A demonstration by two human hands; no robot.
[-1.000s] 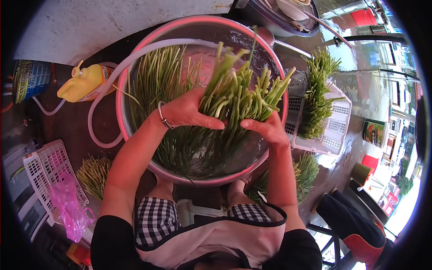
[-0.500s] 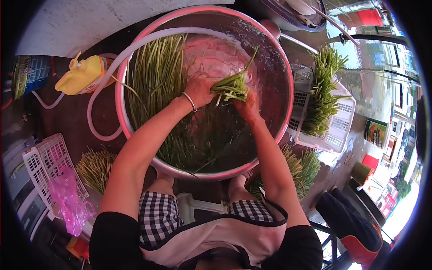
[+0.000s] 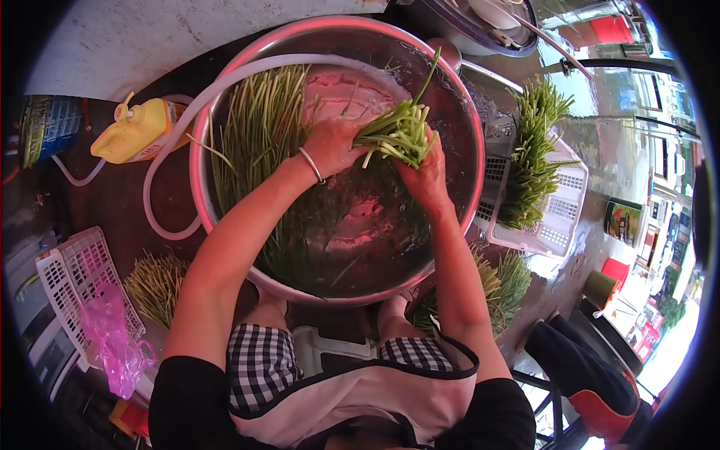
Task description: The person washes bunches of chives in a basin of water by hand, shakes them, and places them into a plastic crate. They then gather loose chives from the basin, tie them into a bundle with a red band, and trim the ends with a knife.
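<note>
Over a big round metal basin (image 3: 480,161) of water, my left hand (image 3: 334,148) grips a bunch of long green stalks (image 3: 397,135). A bracelet is on that wrist. My right hand (image 3: 424,174) is closed around the right side of the same bunch, at the pale cut ends. One longer stalk sticks up out of it. More green stalks (image 3: 262,112) lie along the basin's left side, partly under water. A pale hose (image 3: 247,67) loops over the rim into the water. The stalks' lower part is hidden below my hands.
Right of the basin, a white plastic crate (image 3: 559,217) carries a heap of green stalks (image 3: 536,154). Further bundles (image 3: 156,289) lie on the floor. At left are a yellow jug (image 3: 135,131) and another crate (image 3: 90,262) with a pink plastic bag (image 3: 116,337).
Both hands have moved slightly, the right one outward to the right. The bunch is tilted more upward and looks fuller. Stalks in the water below have shifted, showing more of the basin's bottom.
</note>
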